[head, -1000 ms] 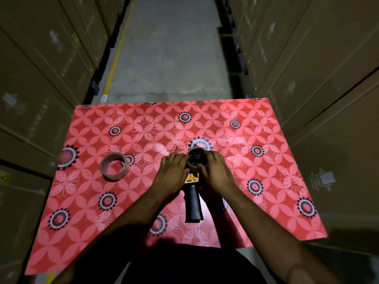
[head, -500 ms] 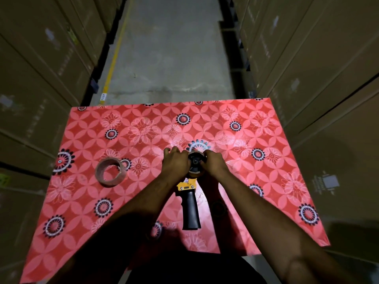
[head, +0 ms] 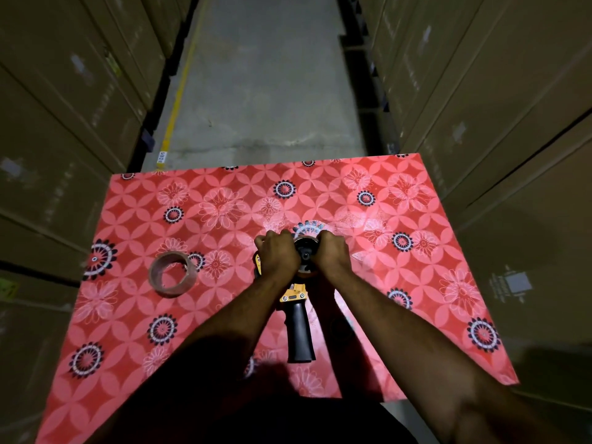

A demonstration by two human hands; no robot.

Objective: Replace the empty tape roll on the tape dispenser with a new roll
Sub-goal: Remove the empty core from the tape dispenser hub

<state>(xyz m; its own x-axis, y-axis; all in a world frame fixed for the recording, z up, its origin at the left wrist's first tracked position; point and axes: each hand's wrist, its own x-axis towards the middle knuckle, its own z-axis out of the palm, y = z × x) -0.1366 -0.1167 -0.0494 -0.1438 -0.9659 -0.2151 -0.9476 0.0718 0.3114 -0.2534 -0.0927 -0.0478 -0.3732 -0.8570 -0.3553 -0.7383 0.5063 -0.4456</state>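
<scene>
A tape dispenser (head: 298,328) with a black handle and yellow body lies on the red patterned table (head: 400,283), handle toward me. My left hand (head: 278,254) and my right hand (head: 331,251) both grip the roll on its hub (head: 306,251) from either side; most of that roll is hidden by my fingers. A brown tape roll (head: 173,274) lies flat on the table to the left, well apart from my hands.
Tall stacks of cardboard boxes (head: 64,123) line both sides of the aisle. A concrete floor (head: 262,91) with a yellow line (head: 177,100) runs beyond the table's far edge.
My hands have shifted slightly away from me along the dispenser's head and closed tighter around the hub. The brown roll has not moved.
</scene>
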